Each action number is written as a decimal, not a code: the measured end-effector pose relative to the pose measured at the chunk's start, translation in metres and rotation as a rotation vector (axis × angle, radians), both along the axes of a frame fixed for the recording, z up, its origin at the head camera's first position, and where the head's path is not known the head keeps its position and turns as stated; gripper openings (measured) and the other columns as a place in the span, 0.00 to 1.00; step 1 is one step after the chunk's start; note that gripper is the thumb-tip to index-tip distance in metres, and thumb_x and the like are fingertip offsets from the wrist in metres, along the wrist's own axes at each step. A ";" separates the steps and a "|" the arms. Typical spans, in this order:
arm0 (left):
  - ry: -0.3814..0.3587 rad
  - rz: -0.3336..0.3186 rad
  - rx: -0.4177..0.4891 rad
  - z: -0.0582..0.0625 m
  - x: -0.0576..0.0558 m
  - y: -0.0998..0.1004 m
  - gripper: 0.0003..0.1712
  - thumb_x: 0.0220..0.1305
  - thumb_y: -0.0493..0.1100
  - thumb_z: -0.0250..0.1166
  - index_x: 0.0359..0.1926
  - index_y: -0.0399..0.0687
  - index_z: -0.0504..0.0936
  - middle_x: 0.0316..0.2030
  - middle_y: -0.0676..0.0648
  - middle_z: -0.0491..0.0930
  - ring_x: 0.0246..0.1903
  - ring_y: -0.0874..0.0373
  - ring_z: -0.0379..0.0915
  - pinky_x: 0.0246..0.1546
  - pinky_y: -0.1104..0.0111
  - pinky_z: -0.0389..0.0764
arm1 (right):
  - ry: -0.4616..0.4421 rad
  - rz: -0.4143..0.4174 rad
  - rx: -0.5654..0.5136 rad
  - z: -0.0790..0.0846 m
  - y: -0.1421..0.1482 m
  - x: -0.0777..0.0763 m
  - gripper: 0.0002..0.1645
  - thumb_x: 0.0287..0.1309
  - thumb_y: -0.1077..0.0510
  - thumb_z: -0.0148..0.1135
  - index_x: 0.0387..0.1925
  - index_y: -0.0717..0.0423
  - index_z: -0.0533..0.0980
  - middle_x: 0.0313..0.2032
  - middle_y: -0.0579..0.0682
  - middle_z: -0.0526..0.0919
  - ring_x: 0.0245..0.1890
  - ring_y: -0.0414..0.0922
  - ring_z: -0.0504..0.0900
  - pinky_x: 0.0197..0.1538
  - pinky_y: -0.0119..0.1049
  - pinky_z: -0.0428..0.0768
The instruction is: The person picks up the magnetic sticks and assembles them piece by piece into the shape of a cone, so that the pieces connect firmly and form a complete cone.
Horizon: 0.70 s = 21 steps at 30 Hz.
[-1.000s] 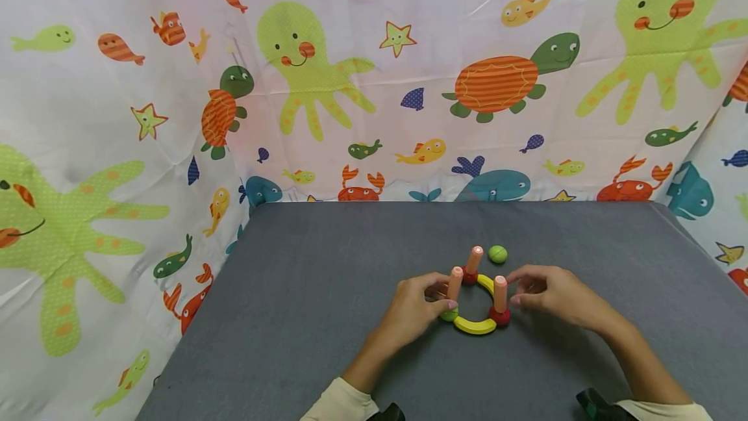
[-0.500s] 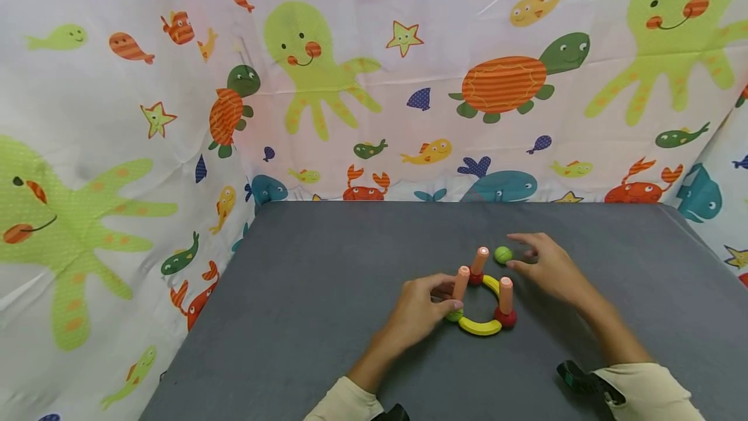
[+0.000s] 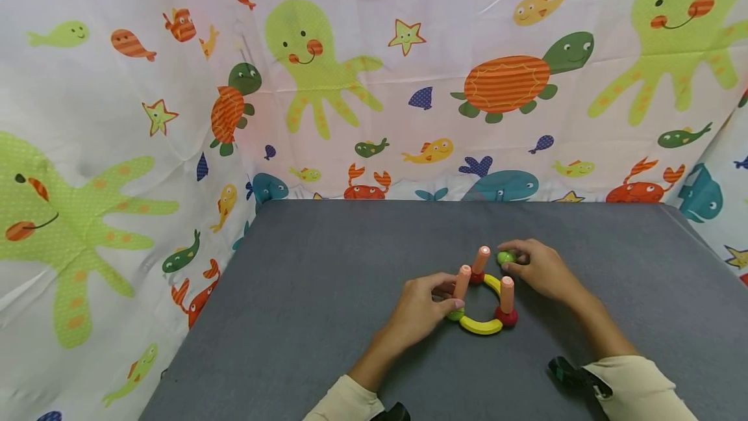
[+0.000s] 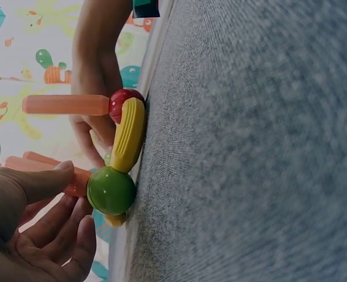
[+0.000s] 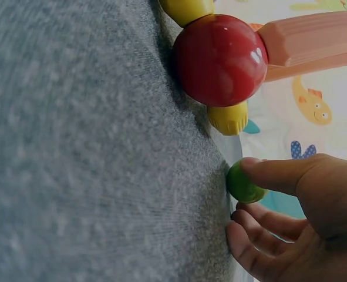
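A ring of toy pieces lies on the grey table: two yellow curved pieces (image 3: pixel 481 327), two red balls (image 5: pixel 220 60) and a green ball (image 4: pixel 111 191). From each ball rises a peach-coloured stick (image 3: pixel 507 295). My left hand (image 3: pixel 419 309) pinches the left peach stick (image 3: pixel 462 282), just above the green ball at its base. Behind the ring, my right hand (image 3: pixel 540 269) has thumb and fingers around a second, loose green ball (image 5: pixel 242 185). In the right wrist view the thumb lies on this ball, with the other fingers below it.
The grey cloth-covered table (image 3: pixel 327 265) stretches out around the ring. A white curtain (image 3: pixel 362 70) printed with sea animals hangs behind and to the left. Dark straps (image 3: pixel 569 372) sit at the wrists by the pale sleeves.
My right hand has left the near red ball's stick and moved back to the loose green ball, closing its fingers around it. The left hand keeps its hold on the stick.
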<state>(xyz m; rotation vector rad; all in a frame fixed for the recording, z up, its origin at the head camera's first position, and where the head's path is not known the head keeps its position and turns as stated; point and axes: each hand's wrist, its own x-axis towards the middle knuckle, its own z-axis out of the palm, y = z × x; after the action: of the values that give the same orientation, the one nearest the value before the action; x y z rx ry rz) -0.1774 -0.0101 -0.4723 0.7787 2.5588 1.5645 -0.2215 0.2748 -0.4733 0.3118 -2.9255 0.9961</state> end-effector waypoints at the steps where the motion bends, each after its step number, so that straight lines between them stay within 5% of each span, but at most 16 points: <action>1: -0.003 0.000 0.000 0.000 0.000 0.000 0.18 0.66 0.39 0.76 0.57 0.49 0.88 0.43 0.52 0.90 0.41 0.69 0.83 0.48 0.71 0.84 | -0.003 -0.002 -0.001 0.000 0.000 0.001 0.22 0.68 0.58 0.71 0.60 0.60 0.82 0.43 0.56 0.82 0.40 0.49 0.76 0.41 0.45 0.74; 11: -0.019 0.006 0.001 0.000 0.000 0.002 0.19 0.65 0.39 0.76 0.57 0.49 0.88 0.43 0.53 0.89 0.40 0.70 0.82 0.47 0.73 0.84 | -0.011 -0.066 -0.031 0.000 0.003 0.012 0.27 0.68 0.56 0.73 0.62 0.66 0.79 0.49 0.63 0.87 0.45 0.56 0.85 0.47 0.54 0.84; 21: -0.029 0.000 0.015 -0.002 0.000 0.002 0.19 0.65 0.39 0.76 0.57 0.49 0.88 0.43 0.53 0.89 0.40 0.70 0.82 0.48 0.72 0.84 | 0.041 -0.093 -0.061 0.012 0.000 0.027 0.26 0.69 0.53 0.72 0.64 0.59 0.79 0.52 0.61 0.87 0.50 0.58 0.84 0.50 0.57 0.83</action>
<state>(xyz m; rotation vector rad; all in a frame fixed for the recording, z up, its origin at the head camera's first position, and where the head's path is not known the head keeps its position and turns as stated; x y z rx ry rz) -0.1771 -0.0078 -0.4745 0.7525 2.5295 1.5852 -0.1942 0.2750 -0.4612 0.1900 -2.8373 1.0496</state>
